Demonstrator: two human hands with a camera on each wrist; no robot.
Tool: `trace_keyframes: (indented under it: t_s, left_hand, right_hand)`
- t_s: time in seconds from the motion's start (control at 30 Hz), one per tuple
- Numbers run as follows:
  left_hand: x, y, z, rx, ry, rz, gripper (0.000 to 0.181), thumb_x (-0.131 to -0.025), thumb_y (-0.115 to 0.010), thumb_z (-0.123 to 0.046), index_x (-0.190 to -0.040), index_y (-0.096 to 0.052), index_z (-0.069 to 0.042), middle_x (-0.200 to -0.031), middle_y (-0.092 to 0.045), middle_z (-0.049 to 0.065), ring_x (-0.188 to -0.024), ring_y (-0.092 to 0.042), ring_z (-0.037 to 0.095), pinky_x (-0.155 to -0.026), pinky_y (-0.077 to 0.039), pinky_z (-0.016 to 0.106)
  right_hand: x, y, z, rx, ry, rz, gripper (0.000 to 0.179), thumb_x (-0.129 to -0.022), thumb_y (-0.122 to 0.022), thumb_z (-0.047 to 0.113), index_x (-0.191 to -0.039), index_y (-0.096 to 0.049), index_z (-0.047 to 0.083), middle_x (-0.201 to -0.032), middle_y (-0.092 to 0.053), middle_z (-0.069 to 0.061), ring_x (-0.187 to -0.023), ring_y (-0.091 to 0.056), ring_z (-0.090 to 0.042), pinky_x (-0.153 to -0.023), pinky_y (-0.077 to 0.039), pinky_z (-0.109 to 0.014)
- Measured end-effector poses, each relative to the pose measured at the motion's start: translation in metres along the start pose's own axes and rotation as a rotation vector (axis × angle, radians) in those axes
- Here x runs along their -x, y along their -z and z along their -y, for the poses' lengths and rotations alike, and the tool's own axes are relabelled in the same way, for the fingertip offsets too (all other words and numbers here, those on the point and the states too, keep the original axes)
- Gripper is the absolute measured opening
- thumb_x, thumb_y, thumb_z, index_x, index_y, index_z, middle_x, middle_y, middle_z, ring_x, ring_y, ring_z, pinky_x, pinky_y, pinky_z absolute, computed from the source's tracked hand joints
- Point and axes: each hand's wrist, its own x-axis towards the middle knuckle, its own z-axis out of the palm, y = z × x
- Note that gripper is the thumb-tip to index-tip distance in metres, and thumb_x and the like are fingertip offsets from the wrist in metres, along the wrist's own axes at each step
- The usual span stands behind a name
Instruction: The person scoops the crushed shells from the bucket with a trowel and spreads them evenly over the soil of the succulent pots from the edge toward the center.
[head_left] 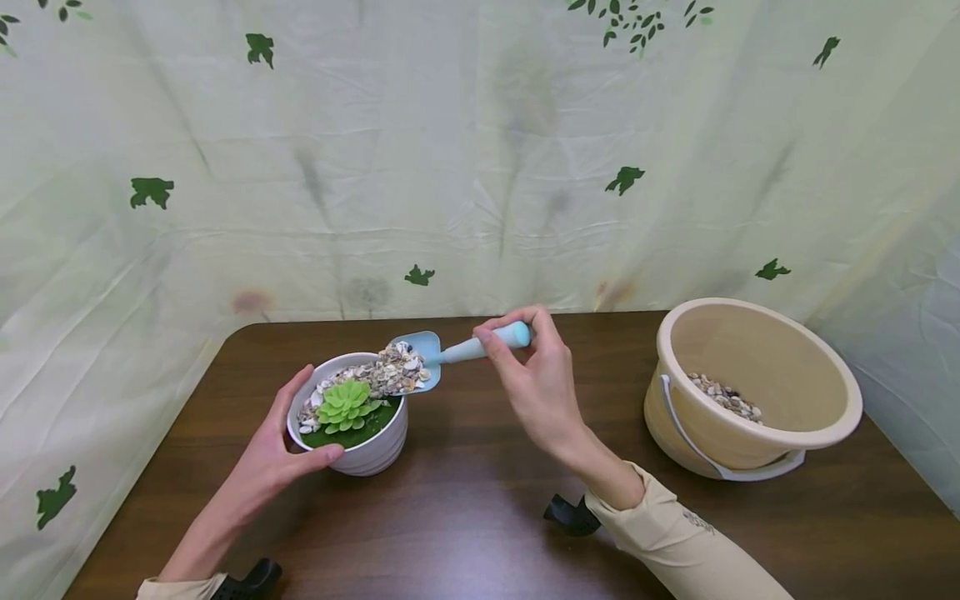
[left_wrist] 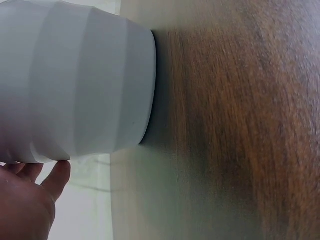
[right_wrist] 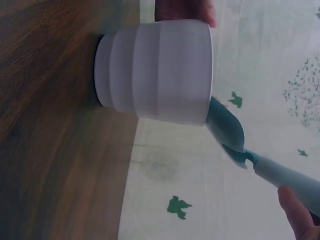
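A white ribbed flower pot (head_left: 375, 458) stands on the table, with a green artificial succulent (head_left: 347, 406) over green moss and pebbles. My left hand (head_left: 281, 446) grips the pot's left side, thumb at the near rim and fingers at the far side. In the left wrist view, fingertips (left_wrist: 59, 177) touch the ribbed wall. My right hand (head_left: 542, 387) holds a light blue hand trowel (head_left: 483, 343) by its handle. Small pebbles (head_left: 401, 367) heap on its blade, which lies over the pot's right rim. From the right wrist, the trowel's blade (right_wrist: 227, 127) slants at the rim.
To the right stands a beige bucket (head_left: 757, 325) with pebbles (head_left: 723, 396) inside and its handle (head_left: 705, 462) hanging at the front. A brown wooden table (head_left: 465, 525) lies beneath. Pale leaf-patterned cloth (head_left: 465, 167) hangs behind and at the sides.
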Motion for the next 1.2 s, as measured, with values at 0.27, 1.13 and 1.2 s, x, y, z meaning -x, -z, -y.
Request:
trace_keyframes:
  t_s: [0.27, 1.13, 1.2]
  left_hand:
    - [-0.001, -0.002, 0.003, 0.028, -0.051, -0.02, 0.104, -0.08, -0.078, -0.005, -0.158, -0.014, -0.03, -0.154, -0.022, 0.012, -0.126, -0.033, 0.01, -0.09, -0.033, 0.011]
    - [-0.002, -0.002, 0.0, 0.03, -0.021, -0.008, 0.099, -0.081, -0.077, -0.006, -0.158, -0.018, -0.027, -0.151, -0.026, 0.015, -0.122, -0.036, 0.012, -0.088, -0.037, 0.012]
    - [-0.002, -0.002, 0.0, 0.026, -0.023, -0.012, 0.1, -0.08, -0.077, -0.006, -0.157, -0.017, -0.029, -0.151, -0.025, 0.014, -0.123, -0.036, 0.011, -0.089, -0.036, 0.012]
  right_hand:
    - [0.001, 0.002, 0.002, -0.02, -0.017, -0.008, 0.02, -0.091, -0.066, -0.004, -0.102, -0.05, -0.008, -0.099, -0.068, -0.02, -0.092, -0.067, -0.031, -0.075, -0.056, -0.034]
    - [0.002, 0.005, -0.001, 0.025, 0.05, -0.009, 0.02, -0.091, -0.067, -0.001, -0.101, -0.051, -0.005, -0.098, -0.07, -0.015, -0.09, -0.067, -0.028, -0.074, -0.056, -0.036]
    - [0.002, 0.006, -0.006, 0.012, 0.043, -0.012, 0.02, -0.091, -0.068, 0.0, -0.102, -0.051, -0.004, -0.098, -0.07, -0.014, -0.09, -0.067, -0.027, -0.075, -0.056, -0.041]
